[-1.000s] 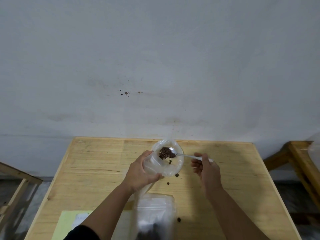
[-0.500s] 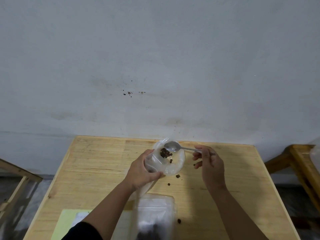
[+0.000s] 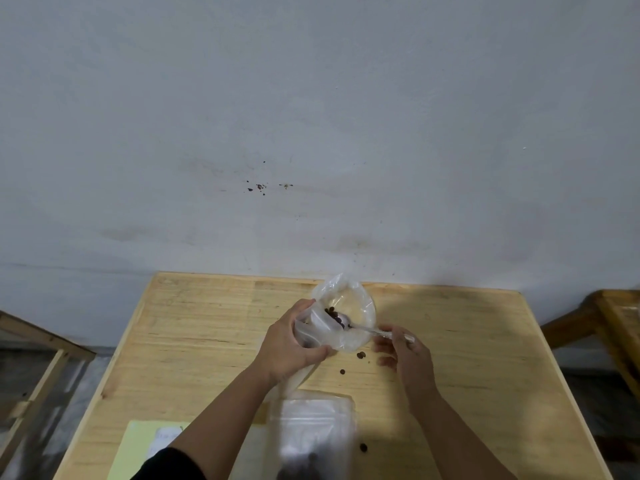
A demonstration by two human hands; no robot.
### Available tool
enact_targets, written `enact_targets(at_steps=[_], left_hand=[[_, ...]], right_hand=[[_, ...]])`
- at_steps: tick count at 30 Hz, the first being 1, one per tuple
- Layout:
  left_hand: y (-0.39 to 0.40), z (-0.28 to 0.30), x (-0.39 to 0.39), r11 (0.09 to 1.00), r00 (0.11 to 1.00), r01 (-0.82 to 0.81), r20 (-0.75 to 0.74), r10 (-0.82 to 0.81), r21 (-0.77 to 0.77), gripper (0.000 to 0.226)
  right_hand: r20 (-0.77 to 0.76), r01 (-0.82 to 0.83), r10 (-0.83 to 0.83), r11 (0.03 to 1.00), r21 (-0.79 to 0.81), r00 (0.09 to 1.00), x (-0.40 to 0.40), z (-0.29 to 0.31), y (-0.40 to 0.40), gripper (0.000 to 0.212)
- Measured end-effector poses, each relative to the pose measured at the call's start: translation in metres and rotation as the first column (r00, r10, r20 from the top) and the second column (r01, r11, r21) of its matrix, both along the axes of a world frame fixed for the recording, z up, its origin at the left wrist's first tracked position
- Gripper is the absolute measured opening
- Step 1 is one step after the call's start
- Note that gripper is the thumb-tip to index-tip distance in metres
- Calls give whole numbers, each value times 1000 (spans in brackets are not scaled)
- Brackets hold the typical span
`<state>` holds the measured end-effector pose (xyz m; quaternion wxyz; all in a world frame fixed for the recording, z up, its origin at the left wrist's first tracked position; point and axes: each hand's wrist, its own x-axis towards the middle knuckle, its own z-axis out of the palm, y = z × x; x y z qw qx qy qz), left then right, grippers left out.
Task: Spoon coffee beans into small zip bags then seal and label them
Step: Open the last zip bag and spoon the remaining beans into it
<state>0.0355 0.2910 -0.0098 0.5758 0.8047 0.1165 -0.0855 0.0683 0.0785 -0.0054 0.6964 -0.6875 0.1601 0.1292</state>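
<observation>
My left hand [image 3: 291,344] grips a clear plastic bag [image 3: 360,306] and holds its round mouth open above the wooden table [image 3: 207,334]. A few dark coffee beans [image 3: 331,311] lie inside the bag. My right hand [image 3: 405,351] pinches the handle of a metal spoon [image 3: 363,328]; its bowl sits inside the bag's mouth among the beans. A small zip bag [image 3: 311,434] with dark beans at its bottom stands blurred near the table's front edge.
Loose beans [image 3: 361,355] lie on the table below the bag, one more at the zip bag's right. A yellow-green sheet with a white label [image 3: 138,445] lies front left. Wooden frames stand at far left [image 3: 41,344] and far right [image 3: 609,320]. A grey wall rises behind.
The spoon rose to the bag's upper rim with its bowl emptied, then came back down into the bag's mouth. My right hand dropped lower. My left hand kept its hold.
</observation>
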Motion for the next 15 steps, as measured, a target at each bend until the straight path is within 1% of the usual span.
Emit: enact_targets(at_steps=[3,6,11,15], left_hand=[[0,0,0,1000,1000,-2,-2,2,-5,87],[0,2,-2,1000,1000,7,-9,-7,5,88],[0,4,-2,1000,1000,18,-11,-18,-7,91],[-2,4,0,1000,1000,16,-12,-16,-17,90]], right_hand=[[-62,29,-29,1000,-2,998,1,1,-2,29],[-68,69,-69,998,6,995,4,8,-5,28],[-11,109,-108,992,67,994,15,28,-12,27],[86,55,-63,994,90,994,21,50,-13,28]])
